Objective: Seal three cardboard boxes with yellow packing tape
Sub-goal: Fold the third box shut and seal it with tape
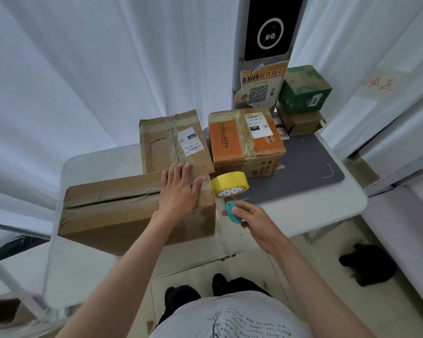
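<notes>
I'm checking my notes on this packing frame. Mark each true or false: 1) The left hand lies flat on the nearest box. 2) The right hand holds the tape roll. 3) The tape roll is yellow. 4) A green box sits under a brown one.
1) True: the left hand rests flat on the nearest box.
2) False: the right hand holds a small teal cutter; the tape roll lies on the table.
3) True.
4) False: the green box sits on top of the brown box.

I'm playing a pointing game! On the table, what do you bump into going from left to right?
Big brown box → left hand on it → yellow tape roll → grey mat.
</notes>
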